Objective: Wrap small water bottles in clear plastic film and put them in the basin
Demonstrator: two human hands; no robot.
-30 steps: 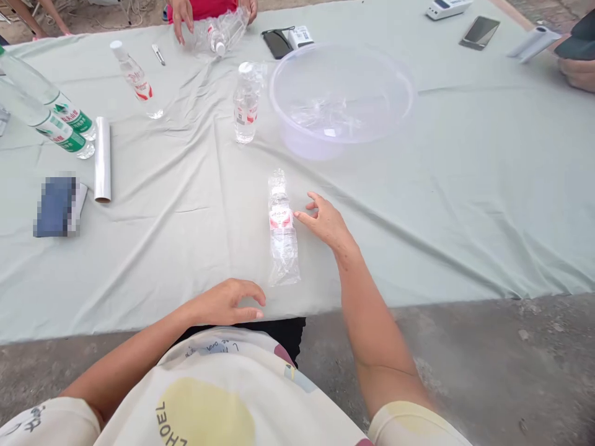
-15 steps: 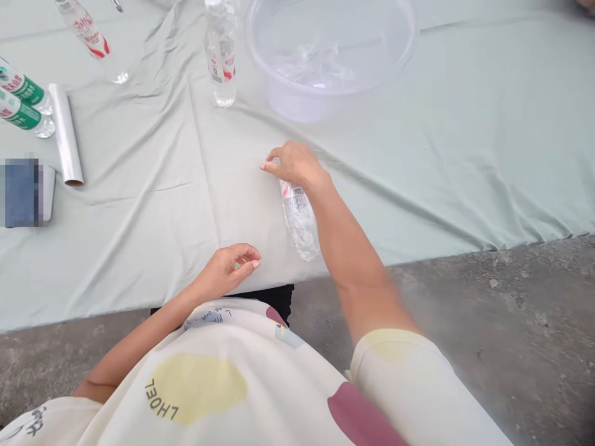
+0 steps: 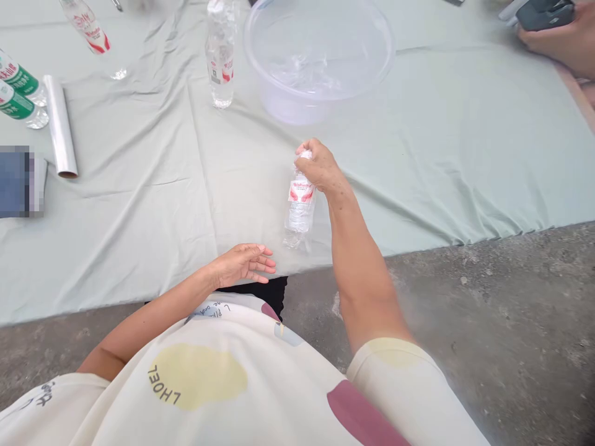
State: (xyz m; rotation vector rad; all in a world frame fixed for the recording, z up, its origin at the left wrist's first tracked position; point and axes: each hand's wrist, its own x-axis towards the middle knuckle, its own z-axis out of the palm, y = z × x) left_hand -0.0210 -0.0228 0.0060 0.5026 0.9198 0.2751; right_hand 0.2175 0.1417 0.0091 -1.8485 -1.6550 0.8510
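Note:
A clear plastic water bottle (image 3: 300,207) with a red and white label is on the pale green cloth in front of me, wrapped in what looks like loose clear film. My right hand (image 3: 318,164) grips it at the cap end, thumb and fingers closed round the top. Near the table's front edge my left hand (image 3: 246,263) hovers with its fingers apart, holding nothing, to the lower left of the bottle. A second bottle with a red label (image 3: 222,68) stands farther back, by a translucent plastic basin (image 3: 295,110) with crumpled clear plastic inside.
At the left lie a roll of clear film (image 3: 62,127), two green-labelled bottles (image 3: 18,108) and a blurred blue object (image 3: 13,183). Another red-labelled bottle (image 3: 95,37) is at the back left. Another person's hand (image 3: 564,40) holds a dark object at the upper right.
My right hand has closed on the bottle's top, and the bottle has turned so its label shows. My left hand has opened its fingers. Another person's hand has come into view.

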